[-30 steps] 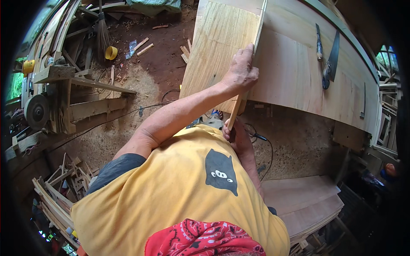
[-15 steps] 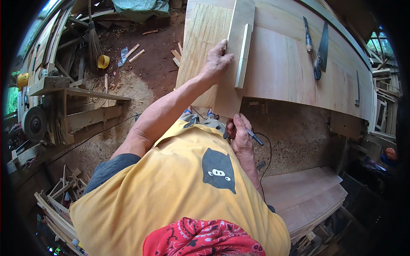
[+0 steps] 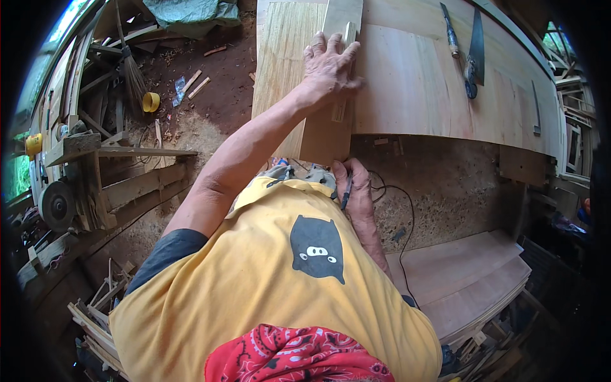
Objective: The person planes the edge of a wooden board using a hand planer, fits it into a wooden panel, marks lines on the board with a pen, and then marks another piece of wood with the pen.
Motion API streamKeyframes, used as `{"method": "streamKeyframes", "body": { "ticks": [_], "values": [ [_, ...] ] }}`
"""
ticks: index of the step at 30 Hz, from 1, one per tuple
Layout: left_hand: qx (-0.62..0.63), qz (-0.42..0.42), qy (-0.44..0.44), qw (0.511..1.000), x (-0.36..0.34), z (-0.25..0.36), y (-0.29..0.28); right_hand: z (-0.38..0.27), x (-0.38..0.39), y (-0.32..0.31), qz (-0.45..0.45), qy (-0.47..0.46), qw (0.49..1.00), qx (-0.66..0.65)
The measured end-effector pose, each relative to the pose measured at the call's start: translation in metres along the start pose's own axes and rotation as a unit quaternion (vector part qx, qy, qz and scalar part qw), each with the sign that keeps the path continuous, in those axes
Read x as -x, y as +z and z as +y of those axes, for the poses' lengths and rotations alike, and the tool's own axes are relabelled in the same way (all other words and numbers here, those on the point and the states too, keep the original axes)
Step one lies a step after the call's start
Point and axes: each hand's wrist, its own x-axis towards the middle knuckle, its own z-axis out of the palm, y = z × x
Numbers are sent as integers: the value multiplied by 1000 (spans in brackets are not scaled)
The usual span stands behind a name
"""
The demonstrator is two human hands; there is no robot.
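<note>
My left hand (image 3: 331, 69) lies spread over a narrow light wooden strip (image 3: 339, 111) and the smooth board (image 3: 326, 137) beneath it, partly hiding the strip. That board's near end juts past the bench toward my waist. To its left lies a grained wooden panel (image 3: 280, 76). Close to the board's near right corner, my right hand (image 3: 358, 181) is closed round a slim dark pen-like tool (image 3: 347, 192). Which kind of tool it is, I cannot make out.
On the plywood bench top (image 3: 407, 89) lie a handsaw (image 3: 474, 60), a dark-handled tool (image 3: 450, 35) and a thin metal strip (image 3: 536, 111). Stacked sheets (image 3: 464, 267) sit at lower right; a cable (image 3: 410, 216) trails there. A grinding disc (image 3: 57, 194) stands left.
My left hand has gone from gripping the board's edge to lying spread across the strip. My right hand has turned, so the tool now points back toward me. The view has shifted slightly.
</note>
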Motion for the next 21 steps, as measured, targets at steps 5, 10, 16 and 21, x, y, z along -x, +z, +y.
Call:
{"method": "streamKeyframes", "body": {
  "ticks": [5, 10, 16, 21],
  "values": [
    [88, 38, -27, 995, 4, -15, 8, 9, 3, 3, -3, 36, 999, -35],
    [40, -10, -99, 994, 10, -19, -5, 13, 0, -6, -10, 55, 997, -52],
    [29, 12, -70, 997, 17, -18, -13, 23, -5, -10, -22, 77, 994, -77],
    [75, 26, -84, 993, -2, -22, -2, 23, -11, -12, -12, 56, 996, -66]
  ]
}}
